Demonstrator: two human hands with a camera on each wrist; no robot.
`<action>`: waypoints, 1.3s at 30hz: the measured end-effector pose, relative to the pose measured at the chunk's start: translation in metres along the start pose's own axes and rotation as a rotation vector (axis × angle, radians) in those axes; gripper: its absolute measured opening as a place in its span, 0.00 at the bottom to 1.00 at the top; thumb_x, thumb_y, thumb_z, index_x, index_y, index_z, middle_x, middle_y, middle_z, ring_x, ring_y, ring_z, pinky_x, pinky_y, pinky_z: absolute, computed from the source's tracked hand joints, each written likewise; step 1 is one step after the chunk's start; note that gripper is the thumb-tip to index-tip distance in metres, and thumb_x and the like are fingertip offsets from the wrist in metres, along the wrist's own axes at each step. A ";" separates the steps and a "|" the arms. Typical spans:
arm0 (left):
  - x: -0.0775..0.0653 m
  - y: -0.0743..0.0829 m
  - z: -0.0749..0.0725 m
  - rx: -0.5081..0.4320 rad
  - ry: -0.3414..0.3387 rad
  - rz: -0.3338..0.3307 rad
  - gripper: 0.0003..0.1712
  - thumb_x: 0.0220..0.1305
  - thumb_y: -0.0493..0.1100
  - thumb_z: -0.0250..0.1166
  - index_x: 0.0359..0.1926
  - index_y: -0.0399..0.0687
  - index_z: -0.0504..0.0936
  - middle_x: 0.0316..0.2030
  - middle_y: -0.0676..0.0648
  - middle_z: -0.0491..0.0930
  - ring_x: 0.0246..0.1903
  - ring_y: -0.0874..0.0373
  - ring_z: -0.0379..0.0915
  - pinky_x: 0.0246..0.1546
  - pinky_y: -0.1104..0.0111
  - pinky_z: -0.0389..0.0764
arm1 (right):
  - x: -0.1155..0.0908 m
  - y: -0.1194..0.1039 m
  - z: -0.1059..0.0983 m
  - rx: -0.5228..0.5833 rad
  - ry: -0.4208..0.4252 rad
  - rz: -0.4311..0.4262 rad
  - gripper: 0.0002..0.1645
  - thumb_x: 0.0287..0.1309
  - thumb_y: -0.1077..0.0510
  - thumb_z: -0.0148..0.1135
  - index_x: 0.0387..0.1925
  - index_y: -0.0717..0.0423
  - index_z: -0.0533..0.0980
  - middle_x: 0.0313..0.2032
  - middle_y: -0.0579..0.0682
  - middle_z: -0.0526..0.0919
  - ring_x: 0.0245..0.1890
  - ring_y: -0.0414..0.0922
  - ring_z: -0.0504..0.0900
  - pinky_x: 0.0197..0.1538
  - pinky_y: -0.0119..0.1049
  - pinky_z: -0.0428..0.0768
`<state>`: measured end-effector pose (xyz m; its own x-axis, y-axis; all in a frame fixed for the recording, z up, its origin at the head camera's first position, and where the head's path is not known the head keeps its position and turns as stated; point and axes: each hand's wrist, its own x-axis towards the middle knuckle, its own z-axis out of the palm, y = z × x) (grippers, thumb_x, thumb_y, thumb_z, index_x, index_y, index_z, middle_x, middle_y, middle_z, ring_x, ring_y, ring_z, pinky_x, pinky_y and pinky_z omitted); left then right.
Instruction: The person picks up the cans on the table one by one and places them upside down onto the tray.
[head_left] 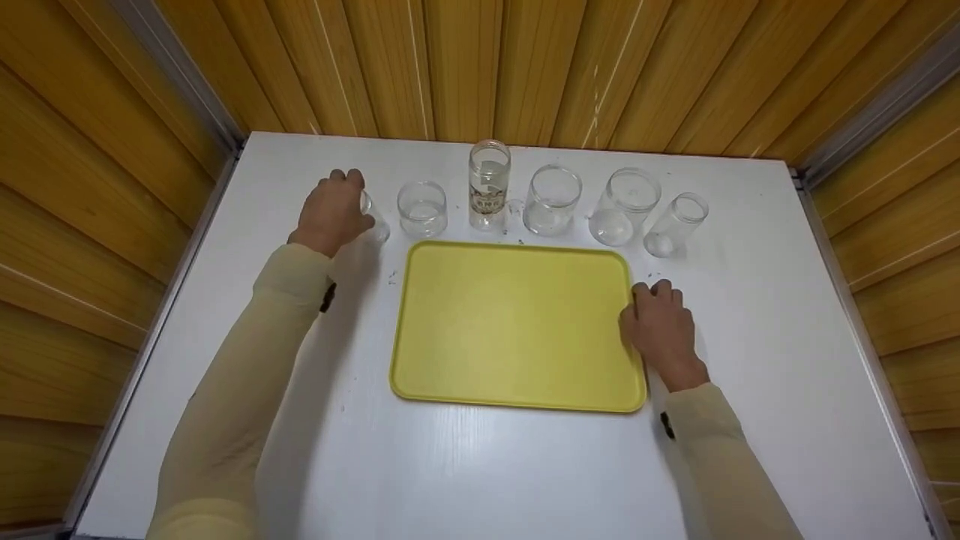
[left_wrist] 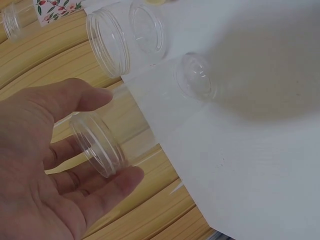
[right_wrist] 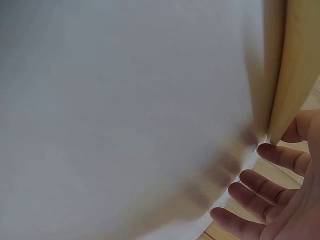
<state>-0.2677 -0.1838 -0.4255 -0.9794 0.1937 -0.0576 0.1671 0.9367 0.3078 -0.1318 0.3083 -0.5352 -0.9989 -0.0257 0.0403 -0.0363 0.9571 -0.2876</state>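
My left hand [head_left: 332, 212] is at the left end of a row of clear containers. Its thumb and fingers curl round the threaded rim of a tall clear jar [left_wrist: 100, 142], which stands on the white table; the hand partly hides it in the head view. Just right of it is a short wide clear jar [head_left: 423, 211]. On the other side, my right hand [head_left: 661, 330] grips the right rim of a yellow rectangular tray [head_left: 517, 330] lying flat. In the right wrist view, the tray's edge [right_wrist: 282, 65] runs down between thumb and forefinger.
Along the tray's far side stand a tall jar with a printed label [head_left: 489, 187], two wide clear jars [head_left: 553, 202] and a slim clear jar [head_left: 675, 225]. Wood-look panels [head_left: 465, 67] enclose the white table [head_left: 480, 472] at the back and sides.
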 end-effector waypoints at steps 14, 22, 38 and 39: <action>-0.003 -0.002 -0.005 -0.117 0.000 -0.020 0.31 0.65 0.36 0.70 0.65 0.27 0.72 0.59 0.25 0.73 0.56 0.32 0.75 0.59 0.45 0.77 | 0.000 0.000 0.000 -0.015 0.005 -0.010 0.20 0.76 0.58 0.49 0.57 0.70 0.75 0.46 0.68 0.69 0.43 0.65 0.70 0.37 0.62 0.75; -0.009 -0.002 -0.005 -0.161 0.044 -0.010 0.30 0.64 0.35 0.70 0.64 0.27 0.73 0.60 0.25 0.73 0.56 0.31 0.75 0.58 0.44 0.77 | 0.000 0.000 0.001 -0.011 0.014 -0.007 0.20 0.75 0.58 0.50 0.56 0.70 0.75 0.47 0.68 0.70 0.43 0.65 0.70 0.37 0.63 0.75; -0.026 0.005 -0.004 -0.271 0.191 -0.010 0.30 0.62 0.34 0.72 0.63 0.29 0.75 0.58 0.27 0.76 0.53 0.35 0.78 0.56 0.46 0.80 | -0.001 0.000 0.002 -0.002 0.013 -0.010 0.20 0.76 0.58 0.50 0.57 0.70 0.75 0.46 0.67 0.70 0.43 0.64 0.70 0.37 0.62 0.76; -0.027 0.006 -0.004 -0.276 0.197 -0.007 0.30 0.62 0.34 0.72 0.63 0.29 0.76 0.58 0.27 0.76 0.53 0.35 0.78 0.56 0.46 0.80 | -0.001 0.000 0.002 -0.002 0.010 -0.007 0.20 0.76 0.58 0.50 0.57 0.70 0.75 0.46 0.67 0.70 0.43 0.64 0.70 0.38 0.62 0.76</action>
<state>-0.2404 -0.1850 -0.4183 -0.9881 0.1018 0.1156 0.1492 0.8184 0.5549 -0.1309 0.3077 -0.5369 -0.9982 -0.0297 0.0523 -0.0434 0.9574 -0.2855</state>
